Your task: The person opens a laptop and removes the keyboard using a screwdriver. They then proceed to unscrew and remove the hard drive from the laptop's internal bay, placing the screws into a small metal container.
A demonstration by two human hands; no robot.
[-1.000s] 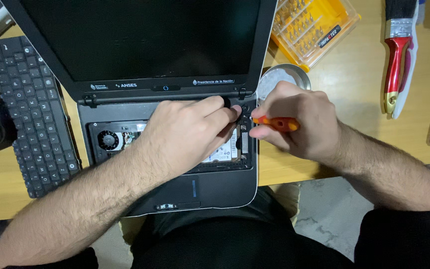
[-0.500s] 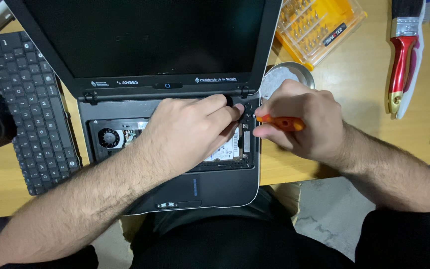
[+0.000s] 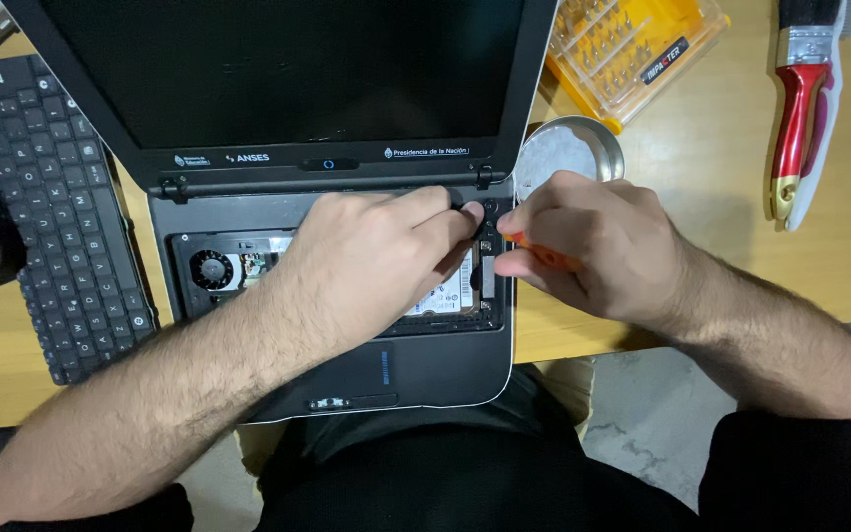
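Observation:
A small dark laptop [image 3: 416, 369] sits open on the wooden desk with its keyboard removed, so the fan [image 3: 212, 269] and boards inside show. My left hand [image 3: 376, 261] rests over the open bay, fingertips at the upper right corner near the hinge. My right hand [image 3: 593, 246] grips an orange-handled screwdriver [image 3: 544, 258], its tip pointing at that same corner. The tip itself is hidden behind my fingers.
The detached black keyboard [image 3: 56, 212] lies to the left of the laptop. A round metal dish [image 3: 571, 153] sits by the right hinge. A yellow screwdriver bit case [image 3: 632, 49] lies behind it. A red-handled brush [image 3: 805, 108] lies at the right.
Both hands stay at the laptop's upper right corner. My right hand has turned slightly around the screwdriver, covering more of its orange handle.

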